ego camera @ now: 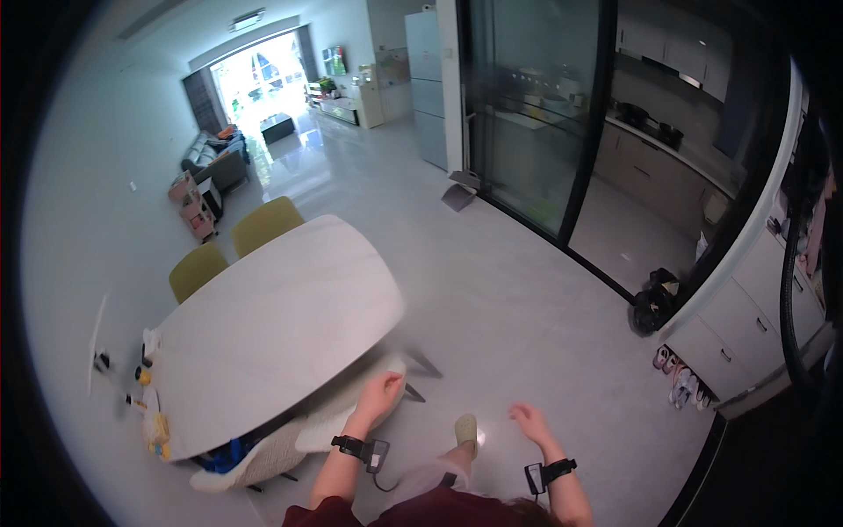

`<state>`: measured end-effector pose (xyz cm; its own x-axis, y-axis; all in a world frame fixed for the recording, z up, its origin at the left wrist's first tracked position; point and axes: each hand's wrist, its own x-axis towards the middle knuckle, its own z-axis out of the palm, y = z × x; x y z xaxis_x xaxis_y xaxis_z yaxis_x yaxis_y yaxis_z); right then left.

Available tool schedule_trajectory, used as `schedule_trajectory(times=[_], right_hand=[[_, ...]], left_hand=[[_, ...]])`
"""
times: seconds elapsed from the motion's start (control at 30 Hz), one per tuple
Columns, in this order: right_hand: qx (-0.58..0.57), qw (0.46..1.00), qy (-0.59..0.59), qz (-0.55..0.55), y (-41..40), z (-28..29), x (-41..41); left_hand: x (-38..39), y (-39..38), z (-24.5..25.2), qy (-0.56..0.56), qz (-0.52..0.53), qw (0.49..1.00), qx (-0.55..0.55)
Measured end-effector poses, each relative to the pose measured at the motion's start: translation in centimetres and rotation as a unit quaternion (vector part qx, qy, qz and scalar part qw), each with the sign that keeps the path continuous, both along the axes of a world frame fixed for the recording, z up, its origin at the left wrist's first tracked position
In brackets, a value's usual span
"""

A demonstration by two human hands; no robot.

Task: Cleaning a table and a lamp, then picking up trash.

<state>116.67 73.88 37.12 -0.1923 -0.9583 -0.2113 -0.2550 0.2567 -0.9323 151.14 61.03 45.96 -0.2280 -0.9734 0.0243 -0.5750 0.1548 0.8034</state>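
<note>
My left hand [382, 394] hangs in the air with loosely bent fingers, and nothing shows in it. Below it in the picture is a cream upholstered chair [342, 416]; whether the hand touches its back cannot be told. Over the grey floor, my right hand [529, 421] is raised with slack fingers and holds nothing. A black strap with a small device [545, 475] circles each wrist. Between the hands, a foot in a pale green clog [466, 429] stands forward on the floor. A white marble-look dining table [283, 316] lies ahead on the left.
Another cream chair [263, 458] and two olive chairs [267, 227] flank the table. Black bags [653, 303] sit beside the kitchen's sliding glass door [527, 132]. Shoes [681, 382] lie under a white cabinet [737, 329]. A dustpan [460, 191] stands farther ahead, near the refrigerator [428, 89].
</note>
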Motion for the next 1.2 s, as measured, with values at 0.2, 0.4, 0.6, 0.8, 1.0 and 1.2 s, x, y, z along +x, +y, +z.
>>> schedule_trajectory(times=[0.2, 0.4, 0.6, 0.8, 1.0, 1.2], right_hand=[[0.009, 0.999, 0.017, -0.048, -8.9, -0.5, -9.6], [0.027, 0.982, 0.031, -0.182, -14.1, 1.4, -20.5], [0.072, 0.970, 0.062, -0.225, -15.1, 0.9, -28.9], [0.022, 0.980, 0.028, -0.196, -20.3, -3.5, -38.6], [0.007, 0.996, -0.053, -0.072, -29.5, -6.6, -46.0], [0.051, 0.989, -0.041, 0.133, -45.4, -5.3, -43.6]], left_hand=[[-7.3, -12.2, -2.7, 0.019, -0.014, 0.999, 0.025], [-18.4, -22.4, -5.6, 0.006, -0.116, 0.992, -0.058], [-28.2, -26.7, -7.7, 0.027, -0.143, 0.979, 0.142], [-33.9, -31.2, -8.1, -0.123, -0.148, 0.974, 0.120], [-36.3, -32.5, -6.4, -0.087, 0.014, 0.995, -0.039], [-33.3, -28.2, 0.2, -0.071, 0.227, 0.971, 0.015]])
